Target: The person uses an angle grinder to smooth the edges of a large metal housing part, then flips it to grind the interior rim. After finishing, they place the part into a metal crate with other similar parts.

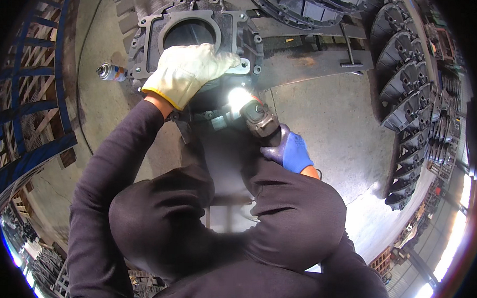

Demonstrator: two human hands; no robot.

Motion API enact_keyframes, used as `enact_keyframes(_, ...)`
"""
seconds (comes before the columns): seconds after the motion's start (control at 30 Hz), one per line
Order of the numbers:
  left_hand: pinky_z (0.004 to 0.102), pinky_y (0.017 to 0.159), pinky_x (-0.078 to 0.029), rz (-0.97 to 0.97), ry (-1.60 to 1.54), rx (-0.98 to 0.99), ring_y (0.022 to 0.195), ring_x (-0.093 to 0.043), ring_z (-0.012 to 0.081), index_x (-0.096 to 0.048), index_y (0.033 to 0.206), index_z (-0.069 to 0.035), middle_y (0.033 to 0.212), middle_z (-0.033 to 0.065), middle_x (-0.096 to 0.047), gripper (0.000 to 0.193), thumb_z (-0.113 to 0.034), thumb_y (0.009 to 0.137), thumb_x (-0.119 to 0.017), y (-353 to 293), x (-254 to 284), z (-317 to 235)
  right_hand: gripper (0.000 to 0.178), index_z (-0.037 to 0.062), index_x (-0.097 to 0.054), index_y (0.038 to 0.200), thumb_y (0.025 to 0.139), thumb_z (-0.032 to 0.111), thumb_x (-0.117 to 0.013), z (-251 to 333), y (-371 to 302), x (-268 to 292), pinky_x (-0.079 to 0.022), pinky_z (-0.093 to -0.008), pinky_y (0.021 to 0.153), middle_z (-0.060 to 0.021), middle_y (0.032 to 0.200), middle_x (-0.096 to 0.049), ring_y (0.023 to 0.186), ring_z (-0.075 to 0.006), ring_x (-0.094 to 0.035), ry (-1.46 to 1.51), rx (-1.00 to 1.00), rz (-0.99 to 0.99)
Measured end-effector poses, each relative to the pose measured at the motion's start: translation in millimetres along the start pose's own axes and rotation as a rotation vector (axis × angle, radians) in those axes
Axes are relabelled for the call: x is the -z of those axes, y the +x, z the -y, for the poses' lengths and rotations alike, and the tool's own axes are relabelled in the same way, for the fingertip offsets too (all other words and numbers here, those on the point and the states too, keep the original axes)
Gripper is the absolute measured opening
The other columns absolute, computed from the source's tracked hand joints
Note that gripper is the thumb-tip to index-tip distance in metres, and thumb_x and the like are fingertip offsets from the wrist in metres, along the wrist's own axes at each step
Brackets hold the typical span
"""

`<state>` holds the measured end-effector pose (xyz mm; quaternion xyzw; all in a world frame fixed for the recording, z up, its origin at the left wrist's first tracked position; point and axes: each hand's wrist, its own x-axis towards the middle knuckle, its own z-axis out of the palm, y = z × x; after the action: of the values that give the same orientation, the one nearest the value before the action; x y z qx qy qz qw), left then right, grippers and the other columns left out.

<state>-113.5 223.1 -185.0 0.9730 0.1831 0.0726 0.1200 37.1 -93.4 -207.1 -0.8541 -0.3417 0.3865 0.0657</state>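
We're mid-grind, w/ sparks: left hand (188,72) in cream glove lies flat, open, bracing the dark cast-metal housing (192,30); right hand (290,150), blue glove, is wrapped tight round the handheld grinder (258,119). Next: probably steady pressure along the near flange.

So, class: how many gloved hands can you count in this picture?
2. The left hand, in a cream glove, rests on the metal casting; the right hand, in a blue glove, grips a power tool.

A single head-worn fisheye view looks steeply down from close above onto the person's arms, the metal housing (192,40) and the concrete floor (332,124); edges bend toward the rim.
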Motion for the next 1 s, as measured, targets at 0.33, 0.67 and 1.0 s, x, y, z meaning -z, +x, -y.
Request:
enact_keyframes(0.33, 0.0426, 0.075, -0.057, -0.251, 0.225, -0.271, 0.081, -0.073, 0.0332, -0.072, 0.107, -0.006, 0.082, 0.0122, -0.069, 0.046, -0.051, 0.109, -0.066, -4.2, -0.1, -3.0, 0.101, -0.0037, -0.059, 0.152, 0.075, 0.052, -0.091, -8.3, 3.0, -0.5, -0.06, -0.0508, 0.102, -0.0308, 0.124, -0.077, 0.115, -0.0461, -0.076, -0.052, 0.035, 0.001)
enact_keyframes(0.67, 0.0478, 0.075, -0.058, -0.028, -0.086, 0.024, 0.081, -0.075, 0.0394, -0.072, 0.089, -0.001, 0.082, 0.022, -0.074, 0.066, -0.064, 0.107, -0.063, 4.4, 5.9, -7.4, 0.105, 0.0001, -0.056, 0.156, 0.073, 0.054, -0.09, 14.4, 3.8, 7.0, -0.06, -0.0505, 0.101, -0.0299, 0.123, -0.078, 0.114, -0.0441, -0.076, -0.12, -0.044, 0.046)
enact_keyframes(1.0, 0.0491, 0.077, -0.058, 0.0, -0.098, 0.045, 0.083, -0.075, 0.041, -0.075, 0.091, -0.001, 0.084, 0.0227, -0.075, 0.068, -0.066, 0.107, -0.06, 6.2, 10.2, -8.2, 0.106, -0.0031, -0.054, 0.158, 0.076, 0.053, -0.089, 11.2, 7.4, 2.0, -0.059, -0.0507, 0.104, -0.0308, 0.126, -0.077, 0.118, -0.0445, -0.075, -0.127, -0.029, 0.042)
